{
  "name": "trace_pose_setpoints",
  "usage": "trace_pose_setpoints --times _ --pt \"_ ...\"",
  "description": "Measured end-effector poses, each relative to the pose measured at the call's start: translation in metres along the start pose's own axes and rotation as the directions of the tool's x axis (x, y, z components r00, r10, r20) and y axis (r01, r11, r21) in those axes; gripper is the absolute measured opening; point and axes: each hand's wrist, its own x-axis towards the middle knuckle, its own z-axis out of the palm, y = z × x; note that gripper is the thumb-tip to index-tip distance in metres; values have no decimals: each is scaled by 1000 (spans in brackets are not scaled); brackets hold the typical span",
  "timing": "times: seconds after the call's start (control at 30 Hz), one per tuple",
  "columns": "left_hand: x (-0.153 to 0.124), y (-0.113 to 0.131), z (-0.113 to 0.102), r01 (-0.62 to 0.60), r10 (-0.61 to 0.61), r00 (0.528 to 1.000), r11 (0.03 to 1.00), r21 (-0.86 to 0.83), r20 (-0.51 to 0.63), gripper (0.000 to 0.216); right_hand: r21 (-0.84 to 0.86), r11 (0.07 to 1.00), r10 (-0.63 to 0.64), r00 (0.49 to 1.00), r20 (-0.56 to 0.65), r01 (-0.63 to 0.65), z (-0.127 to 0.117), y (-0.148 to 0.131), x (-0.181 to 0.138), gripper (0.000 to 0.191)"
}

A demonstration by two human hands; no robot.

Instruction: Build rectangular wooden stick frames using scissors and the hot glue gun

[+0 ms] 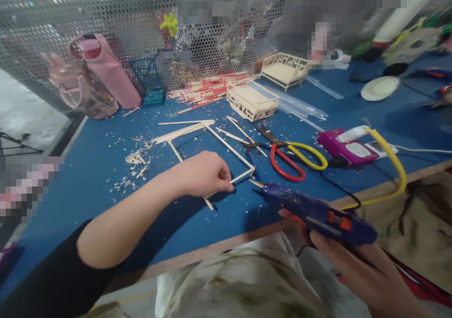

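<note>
While the left hand (pixel 206 174) pinches a stick (pixel 241 176) of the wooden frame (pixel 229 147) lying beneath and beyond it, the right hand (pixel 349 256) grips a blue glue gun (pixel 307 208), nozzle (pixel 257 183) just beside the frame corner between the hands. Done, apparently: two railed stick models (pixel 252 102), well beyond the left hand; some frame corners joined. Outstanding, by judgement: the frame's sides, bare against the models' lattice. Stock: red-marked sticks (pixel 212 88), beyond the left hand; scissors (pixel 278 143), beyond the glue gun.

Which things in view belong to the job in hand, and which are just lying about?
Belongs:
stick frame, in the left hand
glue gun, in the right hand
red-and-yellow-handled cutters, probably

Apparently just lying about:
pink bottle
see-through bottle
scattered scraps
</note>
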Motion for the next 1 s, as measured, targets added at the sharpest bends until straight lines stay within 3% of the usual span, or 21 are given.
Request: trace_pose_setpoints --times 0.2,0.33,0.7,1.0 --pt "4 -3 -1 -18 32 996 987 -162 86 26 -220 956 -167 976 143 196 4 11 -12 38" --pt "5 -2 0 11 34 989 957 -290 147 25 -242 898 -313 919 240 369 12 8 -13 43" --pt "8 0 1 -33 103 982 922 -387 161 25 -325 818 -378 870 317 474 16 12 -15 68" --pt "9 -1 3 -63 126 983 913 -403 132 20 -341 782 -409 842 351 522 16 6 -11 73"
